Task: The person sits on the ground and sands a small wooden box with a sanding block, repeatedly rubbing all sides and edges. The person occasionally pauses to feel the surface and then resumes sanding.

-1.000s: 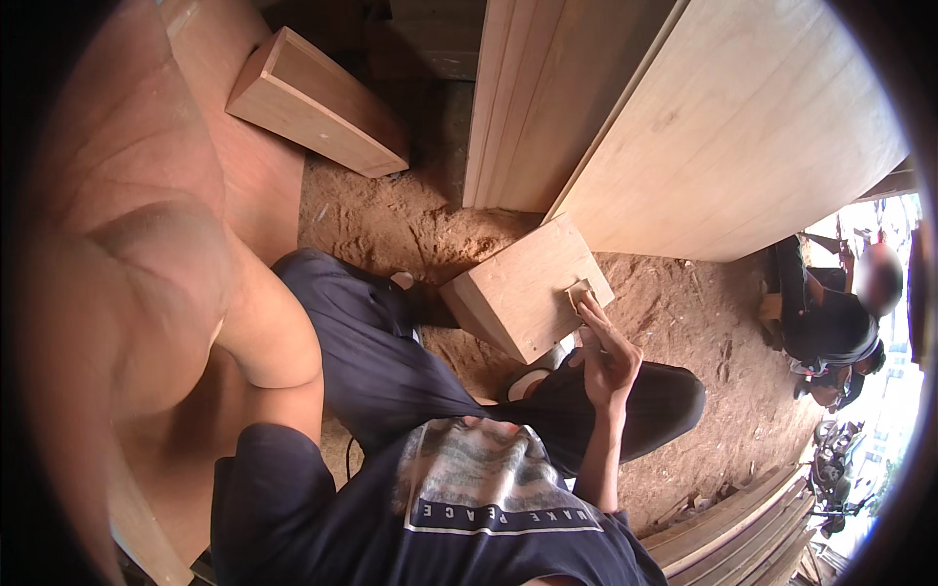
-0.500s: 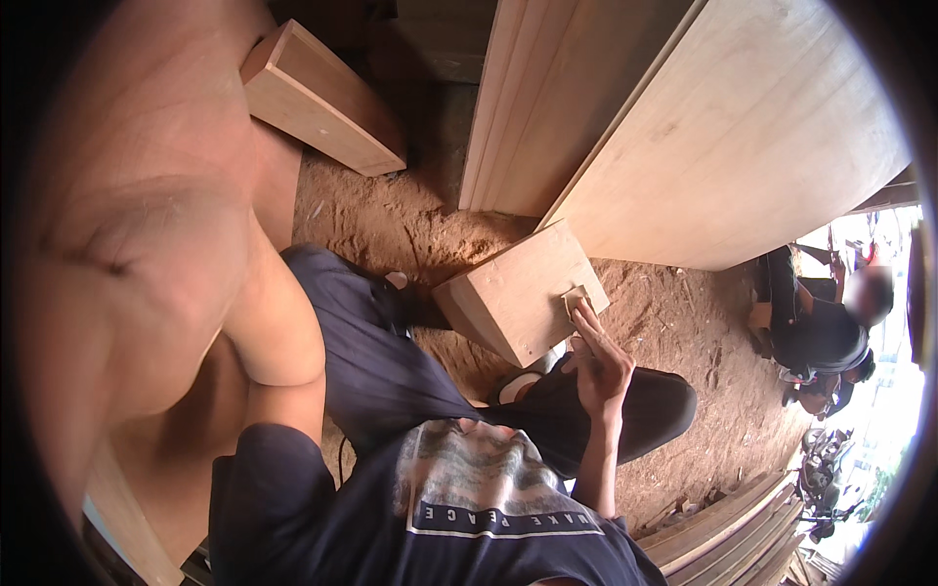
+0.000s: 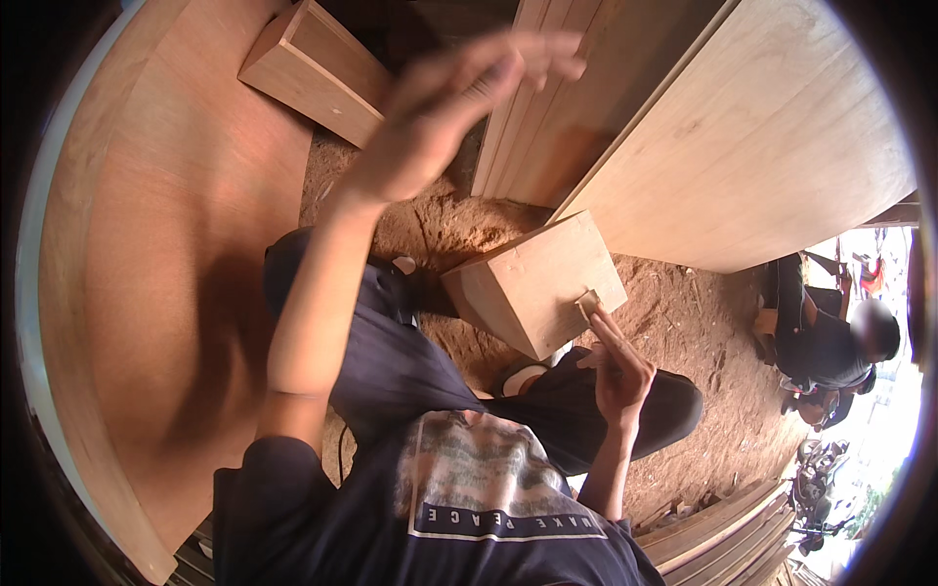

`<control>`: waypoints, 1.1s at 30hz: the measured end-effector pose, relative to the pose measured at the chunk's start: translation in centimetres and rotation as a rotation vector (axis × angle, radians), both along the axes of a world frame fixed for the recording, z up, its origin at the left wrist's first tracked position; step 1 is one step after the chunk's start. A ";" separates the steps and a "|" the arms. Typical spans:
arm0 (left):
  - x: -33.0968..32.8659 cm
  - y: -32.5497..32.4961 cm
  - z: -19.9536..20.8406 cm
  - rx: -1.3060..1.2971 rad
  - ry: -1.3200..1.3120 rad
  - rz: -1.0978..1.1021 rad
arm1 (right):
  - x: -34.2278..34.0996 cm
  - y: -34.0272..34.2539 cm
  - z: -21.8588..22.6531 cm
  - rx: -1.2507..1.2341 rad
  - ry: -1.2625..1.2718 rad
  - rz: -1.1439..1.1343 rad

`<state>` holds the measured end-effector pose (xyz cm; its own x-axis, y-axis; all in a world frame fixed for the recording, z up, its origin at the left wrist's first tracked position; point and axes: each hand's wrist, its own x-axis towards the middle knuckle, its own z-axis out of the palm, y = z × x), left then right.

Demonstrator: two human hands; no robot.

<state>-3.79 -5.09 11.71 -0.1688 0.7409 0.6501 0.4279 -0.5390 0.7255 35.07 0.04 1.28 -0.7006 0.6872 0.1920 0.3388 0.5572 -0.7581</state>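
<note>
My right hand [image 3: 622, 376] presses a small folded piece of tan sandpaper [image 3: 588, 304] with its fingertips against the near right part of a wooden box's [image 3: 542, 278] flat face. The pale box stands tilted between my legs, above the dirt ground. My left hand [image 3: 440, 117] is raised in the air, far from that box, partly in front of a second wooden box and a dark panel. It holds nothing; its fingers are stretched out and somewhat blurred.
A long open wooden box [image 3: 322, 73] lies at the far left. A large curved-looking wooden panel [image 3: 156, 244] stands along my left side. Big boards [image 3: 743, 137] lean at the far right. Planks [image 3: 723, 537] lie at the near right. Another person [image 3: 826, 332] sits beyond, by a bright opening.
My left hand has swung away from close to the camera, out to the far middle, uncovering the left panel. My right hand, with the sandpaper, has shifted slightly right and nearer.
</note>
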 end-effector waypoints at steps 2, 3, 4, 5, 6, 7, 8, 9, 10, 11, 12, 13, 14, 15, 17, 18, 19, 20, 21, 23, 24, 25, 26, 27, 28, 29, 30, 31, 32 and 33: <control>1.3 1.4 -4.0 -0.368 -0.058 0.043 | 0.1 0.3 0.0 0.056 0.074 0.003; 2.2 2.3 -5.7 -0.492 -0.025 0.074 | 0.2 0.3 -0.2 0.046 0.119 0.001; 2.8 3.2 -6.6 -0.595 0.017 0.001 | 0.1 0.3 0.0 0.037 0.112 -0.013; 3.8 3.7 -7.2 -0.647 -0.029 -0.072 | -0.2 0.3 0.4 0.030 0.105 -0.028; 4.6 4.3 -8.4 -0.644 -0.038 -0.103 | -0.5 0.3 0.6 0.025 0.104 -0.042; 5.2 4.6 -8.8 -0.686 -0.029 -0.144 | -0.7 0.4 0.4 0.038 0.118 -0.045; 5.7 4.7 -9.2 -0.727 -0.021 -0.185 | -1.0 0.4 0.6 0.029 0.118 -0.054; 6.0 4.5 -9.6 -0.725 0.003 -0.216 | -1.4 0.4 1.0 0.018 0.118 -0.058; 6.2 4.4 -10.0 -0.723 0.025 -0.246 | -1.7 0.4 1.1 0.007 0.118 -0.061; 6.6 4.4 -10.6 -0.708 0.013 -0.227 | -1.8 0.4 1.0 -0.005 0.120 -0.052; 6.9 4.3 -10.4 -0.708 0.036 -0.216 | -1.7 0.4 0.9 -0.017 0.121 -0.045; 7.2 4.2 -10.2 -0.708 0.058 -0.205 | -1.6 0.4 0.8 -0.028 0.121 -0.039; 7.3 4.1 -10.1 -0.708 0.081 -0.194 | -1.7 0.6 0.6 -0.026 0.117 -0.042; 7.2 4.1 -10.2 -0.687 0.092 -0.193 | -1.7 0.6 0.3 -0.025 0.109 -0.043; 6.7 4.1 -10.2 -0.714 0.106 -0.173 | -1.7 0.7 0.1 -0.043 0.100 -0.062; 6.4 4.2 -10.0 -0.725 0.112 -0.165 | -1.7 0.6 0.1 -0.061 0.097 -0.081; 6.2 4.2 -10.0 -0.731 0.101 -0.167 | -1.8 0.5 0.1 -0.078 0.094 -0.100; 5.9 4.1 -9.9 -0.749 0.105 -0.171 | -1.7 0.4 -0.1 -0.097 0.123 -0.126; 5.7 4.1 -9.3 -0.763 0.110 -0.178 | -1.6 0.2 -0.3 -0.113 0.153 -0.154; 5.3 3.8 -8.5 -0.776 0.132 -0.193 | -1.5 0.1 -0.2 -0.125 0.170 -0.204; 5.1 3.7 -8.3 -0.792 0.156 -0.209 | -1.7 0.3 0.2 -0.122 0.161 -0.224; 4.8 3.6 -8.1 -0.807 0.179 -0.225 | -2.0 0.4 0.5 -0.120 0.151 -0.244; 4.4 3.5 -8.1 -0.822 0.203 -0.241 | -2.3 0.6 0.6 -0.115 0.181 -0.238; 4.0 3.4 -7.9 -0.856 0.220 -0.286 | -2.7 0.8 0.7 -0.110 0.212 -0.236; 3.6 3.2 -7.7 -0.879 0.268 -0.318 | -3.0 0.9 0.7 -0.105 0.243 -0.233; 3.2 2.9 -7.4 -0.901 0.316 -0.350 | -3.2 0.9 0.9 -0.110 0.256 -0.221; 2.8 2.5 -7.0 -0.924 0.364 -0.379 | -3.5 0.8 1.1 -0.116 0.270 -0.208; 2.4 2.1 -6.7 -0.940 0.372 -0.384 | -3.7 0.8 1.1 -0.123 0.284 -0.195; 2.1 1.8 -6.3 -0.954 0.392 -0.393 | -3.8 0.7 0.9 -0.136 0.304 -0.208; 1.7 1.6 -6.0 -0.970 0.411 -0.401 | -3.9 0.7 0.6 -0.150 0.323 -0.220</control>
